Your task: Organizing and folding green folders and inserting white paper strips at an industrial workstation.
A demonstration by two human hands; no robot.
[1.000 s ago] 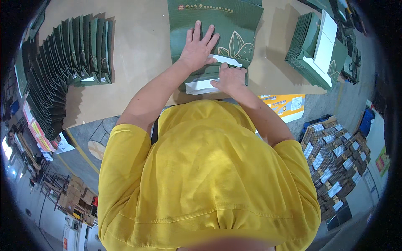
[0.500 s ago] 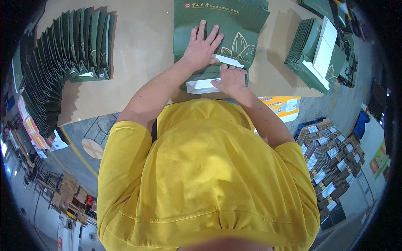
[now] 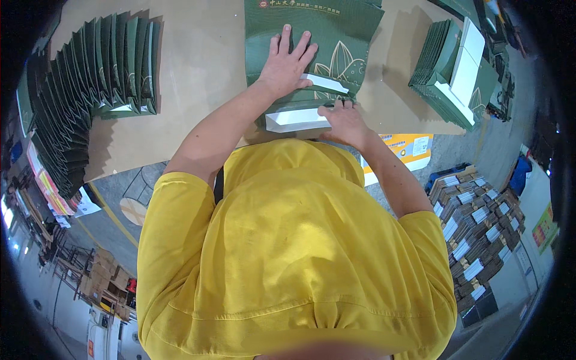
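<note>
- Workshop flr. all round: brown tabletop up front, bundled stack of flat cardboard low at R, orange-and-white box by the table's near edge.
- Green paper bag lies flat on the tabletop, mid., straight ahead of the person; its btm. end, nearest the yellow shirt, shows a white strip and a white flap.
- L hand: palm down on the bag, fingers fanned, thumb by the strip's L end.
- R hand: fingers bent, at the flap's R end; can't tell if it's pinching. Hands apart from each other.
- Row of green bags fans out at L; another pile at R.
- Handling (judged): bag prob. light, thin, stiffish; creases easily, maybe a bit slick. Best hold: flat palm on the panel, fingertips along the folded edge; don't tug corners, they could tear.
</note>
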